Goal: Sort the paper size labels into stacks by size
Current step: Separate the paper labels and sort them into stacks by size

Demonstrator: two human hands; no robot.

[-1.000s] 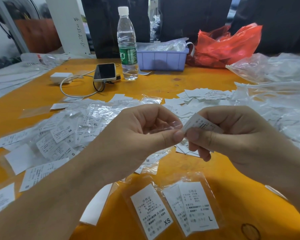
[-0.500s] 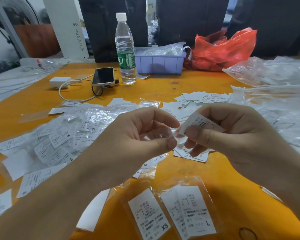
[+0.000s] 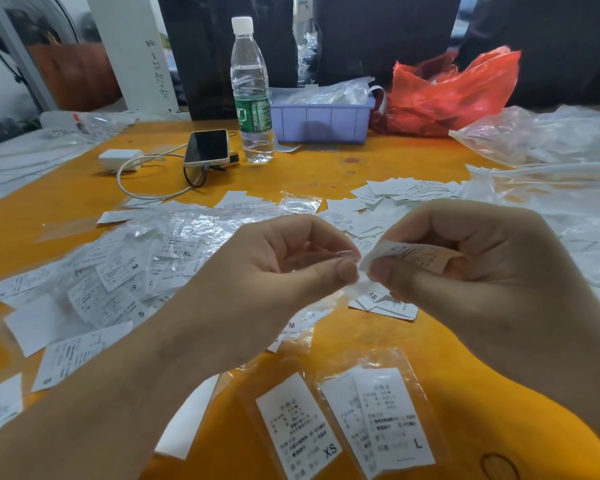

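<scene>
Pinching a clear sleeve (image 3: 321, 256), the left hand (image 3: 274, 271) meets the right hand (image 3: 471, 268), which pinches a paper label (image 3: 409, 254); nearby labels read XS (image 3: 300, 424) and L (image 3: 394, 415).

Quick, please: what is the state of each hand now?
Left hand: grip pinches a small clear plastic sleeve.
Right hand: grip pinches a white paper size label.

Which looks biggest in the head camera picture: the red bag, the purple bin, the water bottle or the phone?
Largest to smallest, as they look:
1. red bag
2. purple bin and water bottle, too alike to rank
3. phone
The phone lies nearer the camera, so true sizes stay unsure.
</scene>
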